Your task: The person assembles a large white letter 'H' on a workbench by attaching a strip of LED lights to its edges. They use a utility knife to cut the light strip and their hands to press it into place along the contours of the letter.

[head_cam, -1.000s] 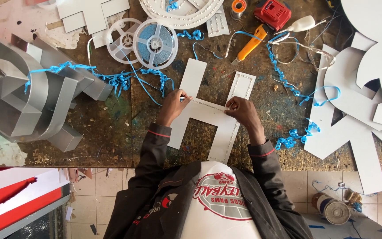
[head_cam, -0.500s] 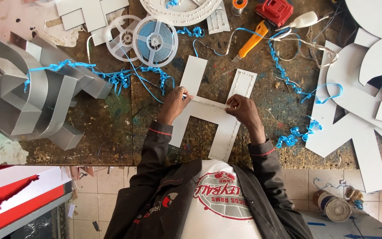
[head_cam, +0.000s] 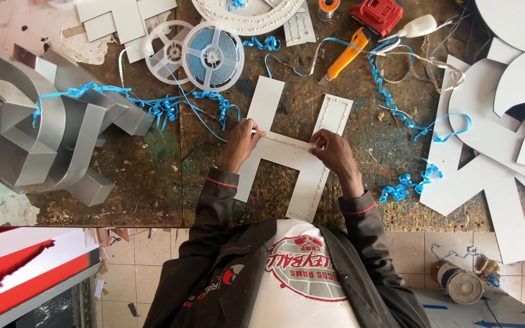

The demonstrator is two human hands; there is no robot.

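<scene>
Two hands, left point(head_cam: 242, 141) and right point(head_cam: 330, 149), press apart on the white letter panel point(head_cam: 287, 152), blue ribbon curls point(head_cam: 171, 108) and reels point(head_cam: 212, 48) nearby.

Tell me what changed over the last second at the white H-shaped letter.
Little changed. The left hand slid slightly outward along the crossbar of the white H-shaped letter, toward its left upright. The right hand kept pressing on the crossbar's right end. The letter, tape reels and yellow utility knife stayed put.

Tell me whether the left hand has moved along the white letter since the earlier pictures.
No. The left hand stays at the left end of the white H-shaped letter's crossbar.
</scene>
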